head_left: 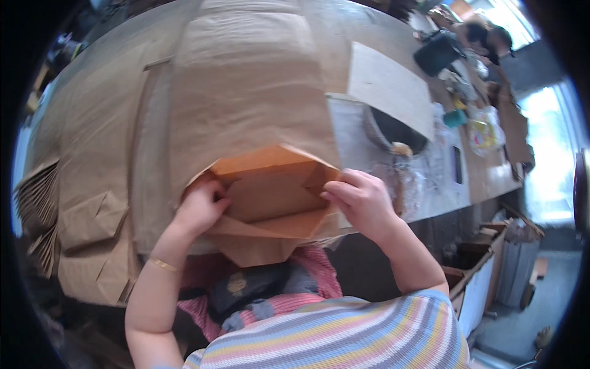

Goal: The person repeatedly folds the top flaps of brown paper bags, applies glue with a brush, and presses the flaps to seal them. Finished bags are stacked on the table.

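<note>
A large brown paper bag (270,197) lies lengthwise before me on the table, its near end spread into a wide six-sided mouth. Folded flaps and the orange-brown inner walls show within. My left hand (201,208) is closed on the left corner of this mouth, fingers curled inside the paper. At the opposite corner, my right hand (361,198) pinches the edge between thumb and fingers. One brown flap (258,249) hangs toward me over the table's near edge. Whether more bags lie flat beneath this one, I cannot tell.
Stacked brown paper bags (95,224) with folded ends lie at the left. To the right, a pale board (390,89) partly covers a dark bowl (396,132). Beyond are a phone (457,165), a green cup (455,118) and a plastic bag (485,130). Cardboard boxes (476,261) stand lower right.
</note>
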